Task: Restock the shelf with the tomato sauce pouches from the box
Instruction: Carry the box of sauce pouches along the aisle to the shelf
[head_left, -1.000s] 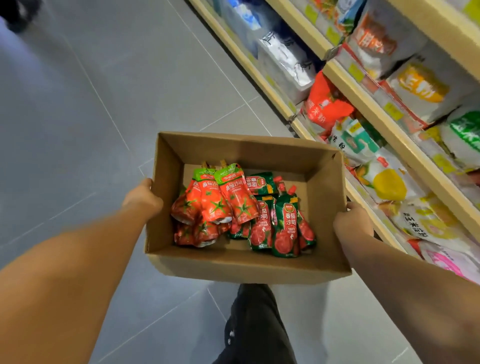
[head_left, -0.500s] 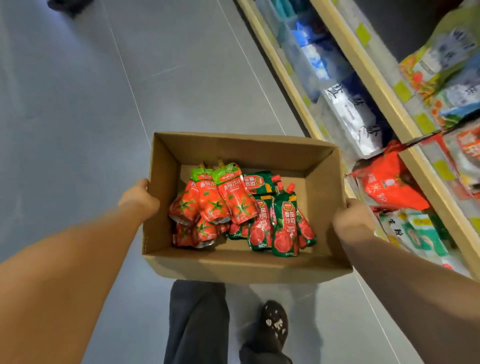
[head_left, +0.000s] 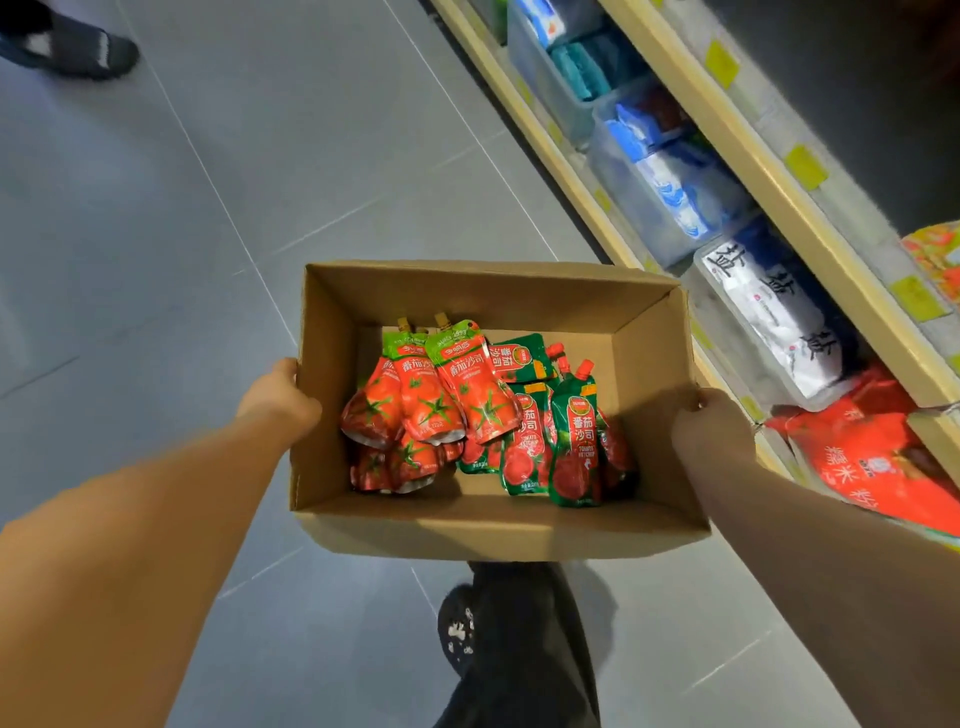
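Note:
An open brown cardboard box is carried at waist height above the grey floor. My left hand grips its left wall and my right hand grips its right wall. Inside lie several tomato sauce pouches: red ones with green tops piled on the left, and dark green ones with red caps on the right. The wooden shelf runs along the right side of the aisle.
The lower shelf holds clear bins of blue packets, white salt bags and red bags. Yellow price tags line the shelf edge. Another person's foot stands at the top left. My own leg and shoe are below the box.
I have walked further along the aisle with the box; the shelf goods have slid back toward me, and blue packets and salt bags have come into view. Both hands hold the box as before.

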